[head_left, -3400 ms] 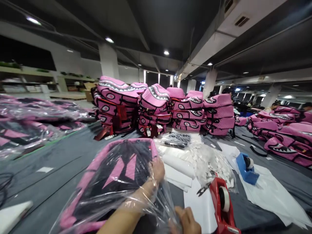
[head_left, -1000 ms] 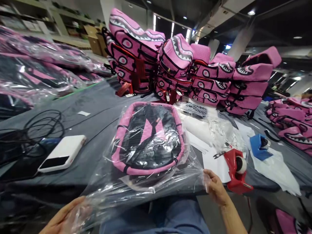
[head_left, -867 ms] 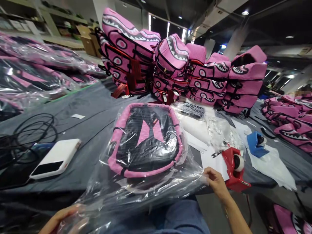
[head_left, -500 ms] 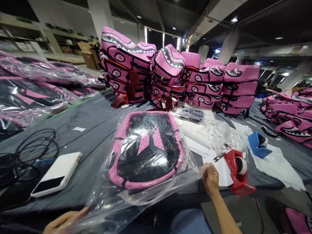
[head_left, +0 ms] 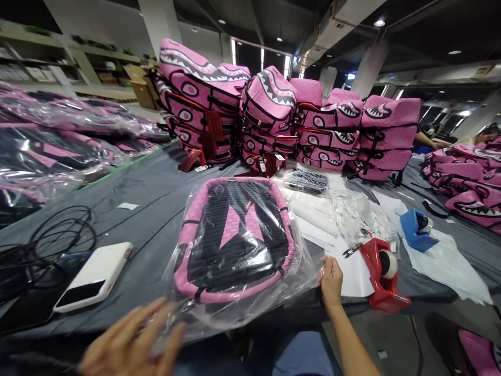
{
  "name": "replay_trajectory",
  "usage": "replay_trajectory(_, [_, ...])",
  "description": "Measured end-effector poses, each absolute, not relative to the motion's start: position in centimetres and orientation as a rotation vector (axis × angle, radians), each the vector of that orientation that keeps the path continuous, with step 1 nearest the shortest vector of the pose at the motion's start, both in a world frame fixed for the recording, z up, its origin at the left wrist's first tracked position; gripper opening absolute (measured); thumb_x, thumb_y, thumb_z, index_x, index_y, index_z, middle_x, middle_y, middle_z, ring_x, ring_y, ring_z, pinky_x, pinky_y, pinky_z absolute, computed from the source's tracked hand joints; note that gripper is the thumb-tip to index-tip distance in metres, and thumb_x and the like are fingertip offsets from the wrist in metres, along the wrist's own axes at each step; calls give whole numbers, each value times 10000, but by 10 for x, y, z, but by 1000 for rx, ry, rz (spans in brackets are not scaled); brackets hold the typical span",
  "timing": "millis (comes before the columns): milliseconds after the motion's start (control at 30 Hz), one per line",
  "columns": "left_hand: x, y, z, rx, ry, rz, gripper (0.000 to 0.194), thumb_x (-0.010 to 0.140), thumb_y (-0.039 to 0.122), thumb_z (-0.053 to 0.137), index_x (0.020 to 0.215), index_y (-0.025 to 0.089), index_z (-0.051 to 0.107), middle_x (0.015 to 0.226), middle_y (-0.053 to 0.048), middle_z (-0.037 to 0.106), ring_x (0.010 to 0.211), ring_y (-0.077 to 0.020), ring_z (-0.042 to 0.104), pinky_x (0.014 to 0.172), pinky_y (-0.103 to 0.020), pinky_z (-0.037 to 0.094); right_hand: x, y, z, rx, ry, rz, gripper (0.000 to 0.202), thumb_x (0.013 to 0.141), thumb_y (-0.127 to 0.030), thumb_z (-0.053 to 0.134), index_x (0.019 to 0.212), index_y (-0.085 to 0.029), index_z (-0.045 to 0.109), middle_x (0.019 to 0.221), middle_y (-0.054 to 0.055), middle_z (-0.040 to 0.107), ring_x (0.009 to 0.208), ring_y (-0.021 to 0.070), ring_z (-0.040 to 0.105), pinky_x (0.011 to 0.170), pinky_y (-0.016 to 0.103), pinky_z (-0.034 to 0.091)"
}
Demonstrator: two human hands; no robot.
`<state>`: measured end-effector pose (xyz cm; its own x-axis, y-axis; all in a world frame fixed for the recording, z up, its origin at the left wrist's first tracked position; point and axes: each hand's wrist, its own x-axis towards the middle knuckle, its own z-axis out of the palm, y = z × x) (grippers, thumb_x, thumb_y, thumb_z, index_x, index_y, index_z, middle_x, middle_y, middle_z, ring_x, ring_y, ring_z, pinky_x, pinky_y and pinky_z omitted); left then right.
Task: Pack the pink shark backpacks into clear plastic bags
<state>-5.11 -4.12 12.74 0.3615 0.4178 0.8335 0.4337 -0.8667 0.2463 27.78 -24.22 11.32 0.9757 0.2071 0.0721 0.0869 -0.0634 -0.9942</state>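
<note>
A pink and black backpack lies on the table with its padded back up, inside a clear plastic bag. The bag's loose open end spreads toward me along the table's near edge. My right hand is closed on the right corner of that loose plastic. At the near left corner of the bag, my left hand has its fingers spread over the film. Motion blurs its fingertips, and I cannot tell how firmly they touch the plastic.
Stacked pink backpacks line the back. Bagged backpacks lie at left. A white power bank and black cables are near left. At right are a red tape dispenser, a blue one, snips and plastic bags.
My left hand has moved up and right toward the backpack, its fingers now spread. The loose plastic has drawn in closer to the backpack. My right hand, still holding its corner, shifted slightly left.
</note>
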Motion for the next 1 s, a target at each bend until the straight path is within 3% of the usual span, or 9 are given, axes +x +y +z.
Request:
replay_trajectory(133, [-11, -71, 149, -2803, -271, -1349, 291, 871, 489, 710, 1021, 239, 695, 1199, -106, 700, 1202, -305, 542, 1171, -444, 272, 278, -243, 114, -1639, -221, 100, 681, 743, -918, 485, 827, -244, 531, 379, -105, 401, 315, 147, 407, 330, 262, 322])
replay_trajectory(233, [9, -78, 154, -2863, -261, -1415, 121, 935, 343, 657, 865, 244, 664, 1146, -73, 728, 1251, -272, 528, 1172, -423, 253, 279, -242, 113, -1628, -222, 111, 671, 757, -908, 482, 829, -242, 532, 394, -102, 412, 323, 143, 412, 331, 261, 338])
replay_trajectory(300, [14, -73, 154, -2883, -226, -1479, 133, 942, 207, 622, 822, 254, 654, 1102, -35, 729, 1247, -240, 536, 1162, -417, 262, 278, -241, 112, -1605, -228, 110, 650, 774, -889, 490, 831, -243, 532, 407, -106, 405, 326, 139, 413, 328, 258, 342])
replay_trajectory(367, [17, -62, 157, -3033, -249, -1463, 148, 951, 196, 592, 841, 259, 669, 1125, -30, 706, 1230, -231, 552, 1108, -401, 341, 278, -241, 111, -1572, -228, 90, 641, 771, -883, 505, 822, -244, 525, 450, -104, 420, 330, 128, 416, 319, 254, 344])
replay_trajectory(467, [22, -41, 166, -3452, -532, -1239, 286, 974, 387, 538, 777, 244, 688, 1135, -55, 663, 1091, -215, 625, 911, -312, 489, 278, -243, 110, -1548, -247, 70, 642, 762, -884, 520, 803, -244, 512, 539, -85, 486, 330, 110, 425, 306, 251, 341])
replay_trajectory(567, [31, -26, 178, -3795, -887, -846, 480, 914, 580, 517, 633, 221, 669, 1083, -80, 650, 1002, -232, 652, 832, -300, 527, 283, -248, 106, -1592, -298, 75, 622, 793, -867, 504, 794, -245, 515, 466, -104, 421, 305, 117, 409, 305, 252, 321])
replay_trajectory(667, [39, -20, 186, -3974, -1041, -596, 506, 851, 632, 542, 596, 209, 656, 1045, -92, 654, 940, -242, 646, 800, -318, 529, 288, -251, 103, -1670, -351, 127, 625, 794, -873, 489, 779, -248, 520, 374, -125, 330, 277, 127, 370, 300, 252, 282])
replay_trajectory(800, [43, -17, 187, -4149, -988, -514, 494, 830, 609, 575, 550, 204, 607, 873, -71, 660, 780, -204, 616, 691, -292, 503, 289, -255, 110, -1743, -395, 208, 651, 765, -900, 483, 754, -251, 516, 340, -122, 323, 261, 135, 358, 298, 258, 248])
replay_trajectory(1000, [31, -14, 178, -4126, -713, -748, 382, 868, 516, 628, 622, 242, 728, 874, -57, 727, 852, -203, 681, 780, -276, 545, 275, -275, 135, -1685, -447, -70, 553, 920, -753, 459, 734, -237, 530, 484, -40, 546, 454, 156, 549, 512, 272, 482])
